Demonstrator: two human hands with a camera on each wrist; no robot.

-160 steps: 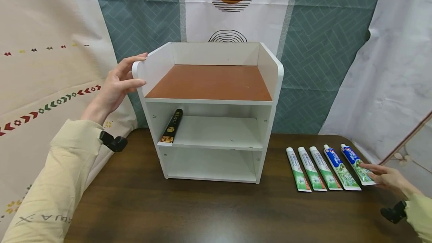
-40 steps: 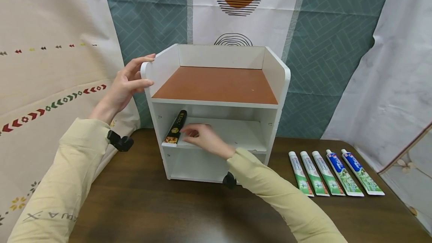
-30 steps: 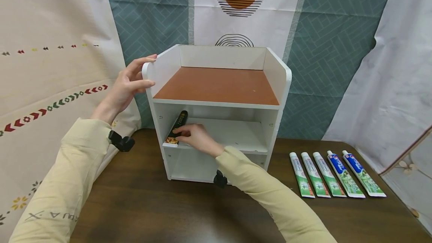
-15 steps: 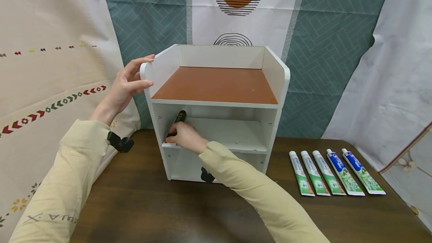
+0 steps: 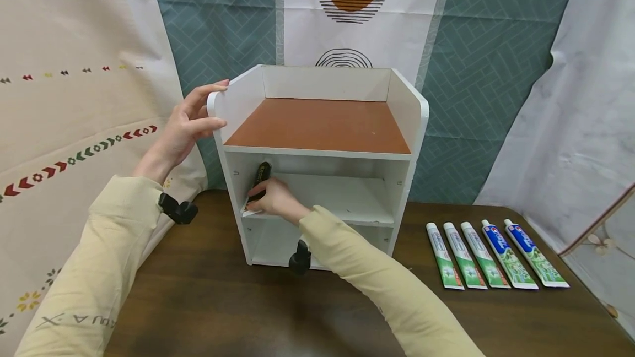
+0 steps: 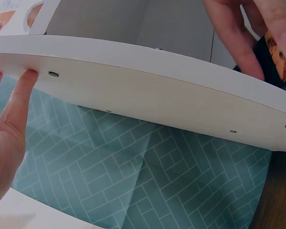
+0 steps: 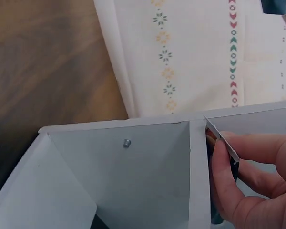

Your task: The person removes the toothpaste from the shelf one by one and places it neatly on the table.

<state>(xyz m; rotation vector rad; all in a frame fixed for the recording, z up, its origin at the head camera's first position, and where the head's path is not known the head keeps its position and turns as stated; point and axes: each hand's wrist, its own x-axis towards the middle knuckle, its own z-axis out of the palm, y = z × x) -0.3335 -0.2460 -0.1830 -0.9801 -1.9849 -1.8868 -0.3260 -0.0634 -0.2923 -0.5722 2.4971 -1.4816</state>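
Observation:
A black toothpaste tube (image 5: 261, 173) lies at the left end of the white cabinet's (image 5: 317, 152) middle shelf, close to the side wall. My right hand (image 5: 275, 198) pinches its lower part between thumb and fingers and covers much of it. In the right wrist view the tube's flat end (image 7: 222, 138) stands tilted on the shelf edge, between the fingertips. The left wrist view catches the tube's orange picture (image 6: 279, 57) beside the fingers. My left hand (image 5: 184, 120) holds the cabinet's upper left side panel, its thumb near the front edge and fingers over the top.
Several green-and-white toothpaste tubes (image 5: 444, 256), some with blue tops, lie in a row on the brown table (image 5: 208, 313) right of the cabinet. A brown board (image 5: 319, 125) forms the cabinet's top surface. Patterned cloths (image 5: 223, 32) hang behind and at the sides.
My right hand has gone from the tubes on the right to the middle shelf and taken hold of the black toothpaste tube, which is now tipped toward the left wall. My left hand stays put.

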